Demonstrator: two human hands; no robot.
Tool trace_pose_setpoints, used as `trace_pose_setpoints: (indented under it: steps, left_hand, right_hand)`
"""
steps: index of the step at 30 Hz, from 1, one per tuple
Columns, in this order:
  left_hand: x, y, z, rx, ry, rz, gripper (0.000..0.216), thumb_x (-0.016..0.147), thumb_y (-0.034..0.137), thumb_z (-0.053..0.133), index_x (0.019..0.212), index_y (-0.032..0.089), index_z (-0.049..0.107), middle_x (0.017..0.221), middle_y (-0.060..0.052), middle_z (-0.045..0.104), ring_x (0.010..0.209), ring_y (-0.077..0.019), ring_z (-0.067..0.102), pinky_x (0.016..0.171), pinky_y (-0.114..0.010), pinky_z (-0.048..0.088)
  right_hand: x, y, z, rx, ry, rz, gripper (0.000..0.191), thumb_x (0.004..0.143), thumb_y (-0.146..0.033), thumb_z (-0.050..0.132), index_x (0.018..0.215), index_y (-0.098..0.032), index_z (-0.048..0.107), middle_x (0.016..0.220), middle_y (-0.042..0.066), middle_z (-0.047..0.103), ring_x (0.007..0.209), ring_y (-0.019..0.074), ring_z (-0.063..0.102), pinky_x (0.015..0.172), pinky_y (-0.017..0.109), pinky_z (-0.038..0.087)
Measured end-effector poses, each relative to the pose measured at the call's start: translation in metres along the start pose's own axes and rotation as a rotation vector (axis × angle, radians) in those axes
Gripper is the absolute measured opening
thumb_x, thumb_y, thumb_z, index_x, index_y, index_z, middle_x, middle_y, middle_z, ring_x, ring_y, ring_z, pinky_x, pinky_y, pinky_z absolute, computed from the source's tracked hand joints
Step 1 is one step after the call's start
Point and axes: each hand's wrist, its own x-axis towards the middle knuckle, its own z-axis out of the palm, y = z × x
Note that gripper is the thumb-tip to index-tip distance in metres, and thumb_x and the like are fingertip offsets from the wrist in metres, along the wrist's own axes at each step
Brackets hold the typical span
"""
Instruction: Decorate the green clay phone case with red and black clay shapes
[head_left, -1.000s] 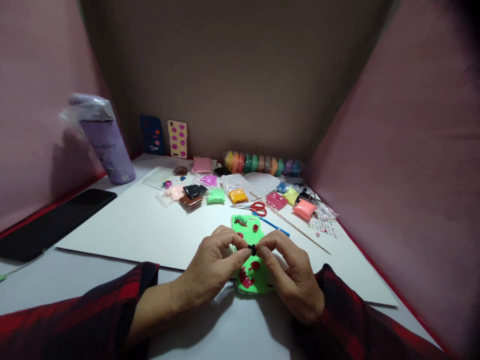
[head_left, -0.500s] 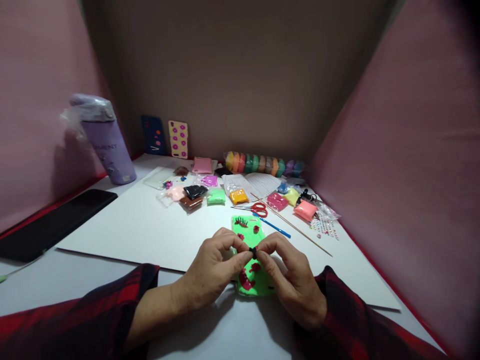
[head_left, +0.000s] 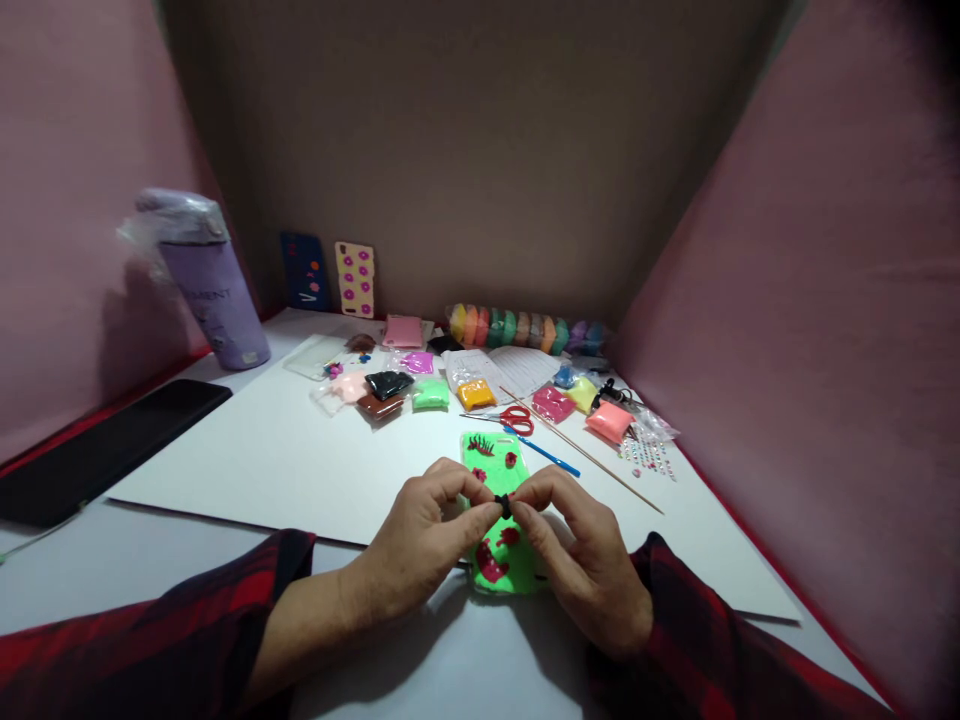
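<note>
I pinch a tiny black clay lump (head_left: pixel 505 503) between the fingertips of my left hand (head_left: pixel 431 535) and my right hand (head_left: pixel 585 560), both closed on it from opposite sides, thumbs and forefingers meeting just above the green phone case (head_left: pixel 501 560) that lies flat under my grip. The lump looks soft and nearly weightless — I judge it will squash or smear at the least pressure and may stick to skin, so I take it by its sides with the very tips, lightly, and let neither hand squeeze hard. The case below bears red shapes and a dark sprig, also soft by the look of them, best not brushed. Beyond my grip lie the red scissors (head_left: pixel 516 419), a blue tool (head_left: pixel 551 458) and a thin wooden stick (head_left: pixel 592 460); farther off, clay packets (head_left: pixel 431 394). Against a second ago little differs: the lump sits a touch lower and looks narrower, more hidden by my fingertips, and my hands have drawn slightly closer together.
</note>
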Motion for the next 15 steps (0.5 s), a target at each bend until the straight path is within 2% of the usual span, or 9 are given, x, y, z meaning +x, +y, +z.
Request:
trace_pose_setpoints:
  steps: [15]
  left_hand:
    - [-0.0009,-0.0025,-0.0002,-0.032,-0.016,-0.04,0.018,0.08,0.033,0.063,0.074,0.017,0.066,0.081,-0.004,0.054,0.075,-0.0172,0.052,0.07,-0.032,0.044]
  right_hand:
    - [-0.0003,0.0005,-0.0004,0.028,0.007,0.018,0.017,0.093,-0.023,0.048,0.078,-0.018,0.055,0.074,0.001,0.056,0.069,0.0144,0.053,0.064,0.029,0.041]
